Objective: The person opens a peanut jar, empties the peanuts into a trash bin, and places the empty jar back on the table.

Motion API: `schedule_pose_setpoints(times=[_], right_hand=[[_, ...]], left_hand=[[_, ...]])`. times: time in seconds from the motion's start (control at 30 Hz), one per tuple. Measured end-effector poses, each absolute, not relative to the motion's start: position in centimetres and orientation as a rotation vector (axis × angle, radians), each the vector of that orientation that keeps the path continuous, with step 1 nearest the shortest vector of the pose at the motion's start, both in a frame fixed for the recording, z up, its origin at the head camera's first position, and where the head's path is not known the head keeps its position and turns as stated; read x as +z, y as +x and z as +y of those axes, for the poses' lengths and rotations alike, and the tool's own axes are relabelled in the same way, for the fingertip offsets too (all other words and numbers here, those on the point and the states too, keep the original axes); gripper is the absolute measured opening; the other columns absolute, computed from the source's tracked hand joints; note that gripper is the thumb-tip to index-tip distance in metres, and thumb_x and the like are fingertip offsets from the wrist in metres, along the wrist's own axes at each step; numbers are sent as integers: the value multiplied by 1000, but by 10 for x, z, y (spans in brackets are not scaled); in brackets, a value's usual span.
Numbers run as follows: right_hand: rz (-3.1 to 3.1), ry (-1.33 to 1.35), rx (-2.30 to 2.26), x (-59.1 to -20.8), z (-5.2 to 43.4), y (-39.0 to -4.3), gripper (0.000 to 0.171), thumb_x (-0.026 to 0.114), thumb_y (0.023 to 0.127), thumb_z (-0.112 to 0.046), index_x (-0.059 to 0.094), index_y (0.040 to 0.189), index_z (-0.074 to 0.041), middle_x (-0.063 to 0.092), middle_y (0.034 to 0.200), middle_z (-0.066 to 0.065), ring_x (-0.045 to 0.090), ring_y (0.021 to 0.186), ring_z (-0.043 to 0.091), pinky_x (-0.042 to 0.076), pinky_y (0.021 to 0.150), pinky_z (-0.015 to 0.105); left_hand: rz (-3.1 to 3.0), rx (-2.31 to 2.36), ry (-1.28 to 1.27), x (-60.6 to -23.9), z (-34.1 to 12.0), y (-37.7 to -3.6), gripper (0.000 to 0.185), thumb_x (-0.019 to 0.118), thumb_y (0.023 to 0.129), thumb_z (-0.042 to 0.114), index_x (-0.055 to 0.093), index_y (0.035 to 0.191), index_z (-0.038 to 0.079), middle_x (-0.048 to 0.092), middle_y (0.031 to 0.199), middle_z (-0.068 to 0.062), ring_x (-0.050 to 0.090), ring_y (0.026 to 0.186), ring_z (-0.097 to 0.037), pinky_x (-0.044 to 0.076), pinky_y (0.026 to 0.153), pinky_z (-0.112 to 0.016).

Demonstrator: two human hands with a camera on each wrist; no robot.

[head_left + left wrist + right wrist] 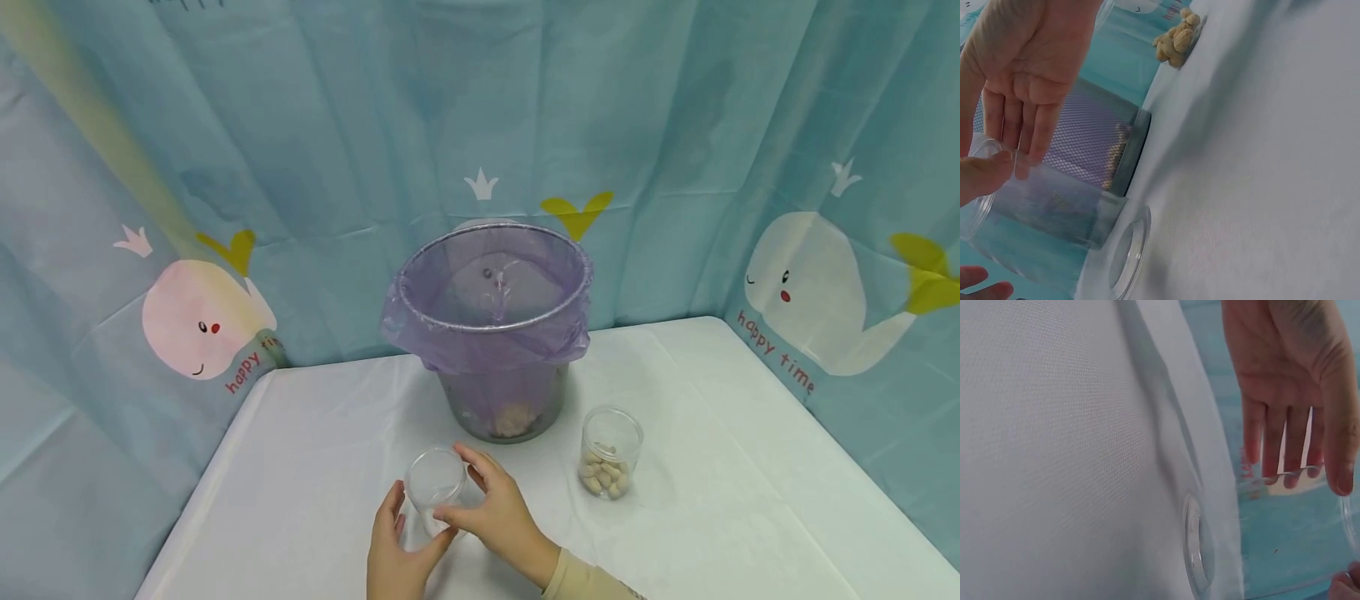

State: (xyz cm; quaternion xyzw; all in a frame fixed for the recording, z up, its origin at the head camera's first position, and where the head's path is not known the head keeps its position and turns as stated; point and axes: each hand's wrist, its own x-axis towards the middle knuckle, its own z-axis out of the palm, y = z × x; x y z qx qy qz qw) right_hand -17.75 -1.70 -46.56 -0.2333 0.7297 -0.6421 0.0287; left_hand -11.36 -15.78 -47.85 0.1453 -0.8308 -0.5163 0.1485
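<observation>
A clear plastic jar [436, 477] with an open top and nothing visible inside is held between both hands near the front of the table. My left hand [400, 546] grips its left side, thumb in front and fingers behind. From the right, my right hand [501, 508] holds it near the rim between thumb and fingers. In the left wrist view the jar's round base [1132, 256] is close to the white cloth; whether it touches cannot be told. To the right stands a second clear jar [613, 433], partly filled with peanuts [604, 473] in their shells.
Behind the hands stands a mesh waste bin [558, 387] lined with a purple bag [487, 350]; pale bits show near its bottom. A white cloth [720, 467] covers the table. Blue curtains [337, 167] with whale prints hang at the back and sides.
</observation>
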Motion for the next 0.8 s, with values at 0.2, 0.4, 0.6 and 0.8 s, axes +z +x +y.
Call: schedule_pose_setpoints(times=[0.2,0.4,0.6,0.8], right_hand=[[2286,-721,-1951,-463,-9,-178,79,85,78,-23,47,144,0,49,148,18,45,138,38,41,114,43],[2280,-685,-1977,-460,5,-177,80,86,77,-22,47,145,-9,47,151,14,41,143,35,39,115,40],[2281,-642,-2007,-458,22,-175,82,86,76,-22,46,146,-10,46,152,10,41,143,32,40,115,36],[2278,-559,-1992,-456,38,-173,80,87,75,-20,48,144,-14,45,153,9,41,143,30,40,115,35]], left_hand=[[-2405,-1373,421,-476,-159,-108,89,91,69,22,43,139,-7,51,140,-24,51,129,-40,44,108,-52],[-2404,-1308,484,-475,-162,-103,78,94,65,20,54,127,-5,60,126,-19,61,114,-34,53,100,-48],[-2470,-1207,475,-475,-164,-99,74,96,59,22,62,120,-2,67,117,-17,65,107,-33,57,93,-46],[-2538,-1308,572,-477,-165,-94,77,96,59,23,61,122,-4,67,121,-19,64,110,-33,56,97,-47]])
